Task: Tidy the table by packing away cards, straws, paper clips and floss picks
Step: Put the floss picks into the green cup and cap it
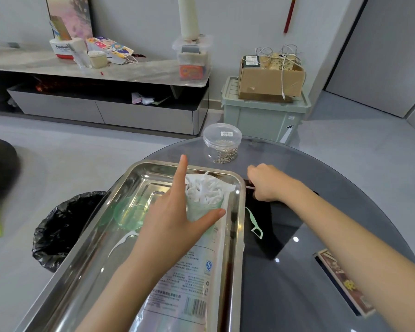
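Over the steel tray (77, 279), the left hand (168, 226) was spread, its fingers (181, 173) straight and apart, the green cup (201, 209) of floss picks (205, 190) between thumb and forefinger. Just right of the tray, the right hand (268, 183) had its fingers curled on a thin stick (250, 187). Below it, a loose floss pick (255, 226) lay on the tabletop (285, 283).

The left hand (175, 212) spreads against a cup (203, 208) of floss picks (204, 190) in the tray (240, 213). The right hand (266, 183) pinches a thin stick (249, 187) beside the tray; a paper-clip jar (222, 143) stands beyond.
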Available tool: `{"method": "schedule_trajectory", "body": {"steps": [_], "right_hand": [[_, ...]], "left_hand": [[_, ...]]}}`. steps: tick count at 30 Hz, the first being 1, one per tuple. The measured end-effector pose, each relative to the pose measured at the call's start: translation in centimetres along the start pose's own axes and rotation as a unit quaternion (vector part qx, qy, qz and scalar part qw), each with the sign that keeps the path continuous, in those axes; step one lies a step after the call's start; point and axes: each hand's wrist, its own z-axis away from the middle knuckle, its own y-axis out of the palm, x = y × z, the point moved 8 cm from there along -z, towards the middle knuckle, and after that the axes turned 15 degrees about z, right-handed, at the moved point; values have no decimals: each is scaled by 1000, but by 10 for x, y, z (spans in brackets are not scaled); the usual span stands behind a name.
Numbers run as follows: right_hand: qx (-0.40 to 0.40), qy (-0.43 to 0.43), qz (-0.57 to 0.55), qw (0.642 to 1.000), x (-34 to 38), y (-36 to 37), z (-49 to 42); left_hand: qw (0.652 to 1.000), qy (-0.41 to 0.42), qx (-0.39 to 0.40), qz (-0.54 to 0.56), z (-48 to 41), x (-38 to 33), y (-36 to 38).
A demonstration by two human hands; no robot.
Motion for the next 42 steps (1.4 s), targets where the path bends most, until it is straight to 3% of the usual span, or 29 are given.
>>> {"method": "schedule_trajectory", "body": {"steps": [3,9,17,23,25,28,30,31,33,36,42], "right_hand": [[23,-6,8,1000,0,2,11],[59,42,-97,993,-15,10,24],[119,35,-105,987,-1,11,34],[73,64,-147,984,1,6,46],[23,79,-202,976,-8,-1,53],[-92,73,-374,920,-17,-43,75],[-114,-6,-462,880,-5,-81,94],[-102,-48,-466,878,6,-97,103],[-85,-94,-396,909,27,-119,116],[-139,-102,-262,950,44,-138,120],[-126,-124,-261,949,62,-132,116]], "left_hand": [[1000,-8,21,-1,4,3,5],[999,0,46,6,10,-5,7],[997,-1,71,11,13,-6,7],[997,-11,68,17,13,-2,6],[997,-19,66,17,12,-2,5],[998,-15,65,14,12,-4,6],[998,-8,62,12,11,-5,6],[998,-7,62,12,11,-6,6],[998,-7,63,17,12,-7,6],[998,-8,62,17,13,-6,6],[998,-7,48,35,13,-4,7]]}}
